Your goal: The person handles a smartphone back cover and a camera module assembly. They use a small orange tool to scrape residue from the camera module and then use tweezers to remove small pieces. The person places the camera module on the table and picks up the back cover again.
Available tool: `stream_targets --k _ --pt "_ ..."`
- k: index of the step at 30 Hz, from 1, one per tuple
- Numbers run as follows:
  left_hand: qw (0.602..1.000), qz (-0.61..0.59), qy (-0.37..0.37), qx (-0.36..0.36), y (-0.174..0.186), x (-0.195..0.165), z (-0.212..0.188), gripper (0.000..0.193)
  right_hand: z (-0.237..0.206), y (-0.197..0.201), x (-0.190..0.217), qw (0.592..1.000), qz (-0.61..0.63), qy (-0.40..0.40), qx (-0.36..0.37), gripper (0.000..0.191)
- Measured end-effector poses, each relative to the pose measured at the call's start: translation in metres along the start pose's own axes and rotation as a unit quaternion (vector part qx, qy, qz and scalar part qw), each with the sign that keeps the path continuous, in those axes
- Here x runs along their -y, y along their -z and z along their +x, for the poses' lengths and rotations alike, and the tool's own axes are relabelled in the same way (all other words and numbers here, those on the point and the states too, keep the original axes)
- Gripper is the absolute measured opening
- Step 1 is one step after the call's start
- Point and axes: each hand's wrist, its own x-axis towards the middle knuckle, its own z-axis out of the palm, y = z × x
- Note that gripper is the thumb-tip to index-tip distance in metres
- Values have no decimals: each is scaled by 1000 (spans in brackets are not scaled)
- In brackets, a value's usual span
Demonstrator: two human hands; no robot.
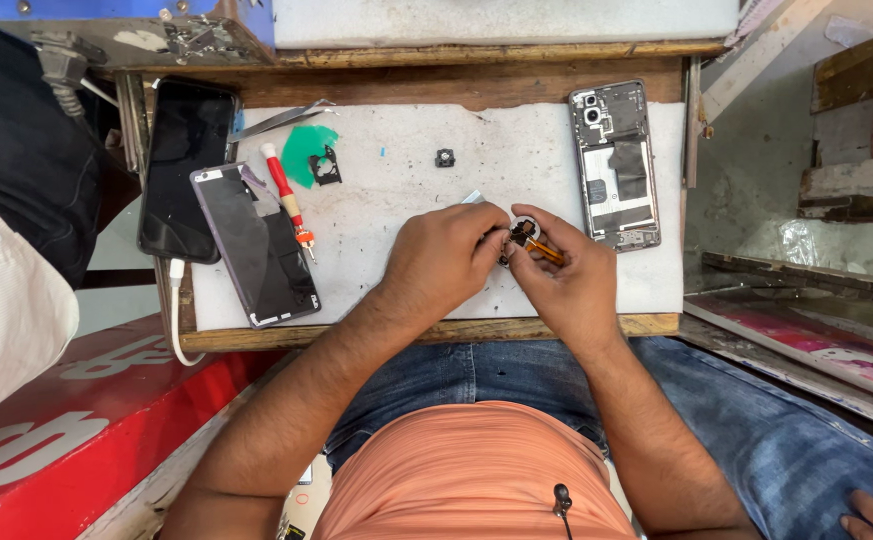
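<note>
Both hands are together at the middle of the white work mat (517,175), near its front edge. The left hand (447,255) has its fingers bent and closed on a small camera part (524,231), a round dark piece with a lens, and holds it just above the mat. The right hand (567,275) touches the same part from the other side and pinches the thin orange flex strip (547,252) that comes out of it. The fingertips of both hands meet around this part, so most of it is hidden.

To the right of the hands, an opened phone body (617,165) lies flat on the mat, its inside parts facing up. Behind the hands, a small black square piece (445,157) lies alone on the mat. Further left there is a green film piece (302,150) with a black bracket (326,167) on it, and beside them a red and white screwdriver (285,195). Metal tweezers (277,120) lie at the back left corner. A detached phone screen (257,245) lies tilted on the left part of the mat, and a black phone (187,170) with a white cable (177,310) rests just beside it, at the mat's edge. The mat sits on a wooden board (437,330) over the person's lap.
</note>
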Motion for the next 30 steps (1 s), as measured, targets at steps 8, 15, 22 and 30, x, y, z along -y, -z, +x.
stream_targets --k 8,15,22,30 --pt "993 102 -49 -16 -7 -3 3 14 0 0 0 999 -13 50 0 42" --pt "999 27 -23 -18 -9 3 8 11 -2 -1 -2 998 -15 64 7 40" --pt "993 -93 -33 -67 -6 -7 -7 8 -3 -1 -12 999 37 39 -10 38" --pt "974 -189 106 -73 20 0 -23 25 1 7 -8 860 503 -66 49 23"
